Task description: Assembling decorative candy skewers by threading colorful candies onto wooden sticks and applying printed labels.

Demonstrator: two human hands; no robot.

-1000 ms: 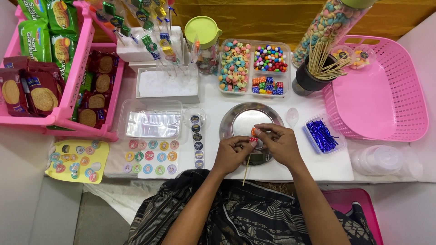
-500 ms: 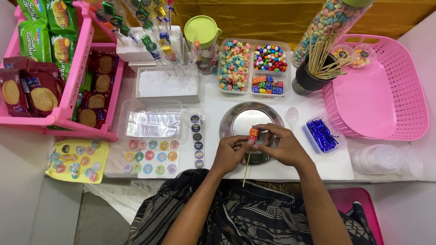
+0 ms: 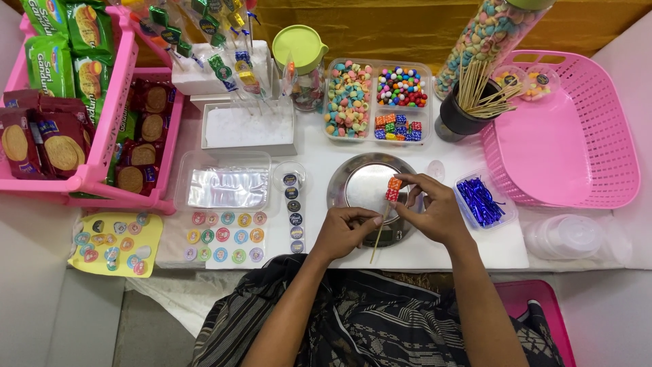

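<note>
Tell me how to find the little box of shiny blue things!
Start at the big pink basket on the right side of the white table. Just beside its left edge sits a small clear box, right next to the right hand. It alone holds shiny blue twists, not sweets.

Metal dish (image 3: pixel 363 180) lies between sticker sheet (image 3: pixel 226 236) and basket (image 3: pixel 577 136).

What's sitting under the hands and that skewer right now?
Under the left hand and right hand with the wooden skewer lies a round metal plate. Its bare part looks empty; the part beneath the hands is covered.
</note>
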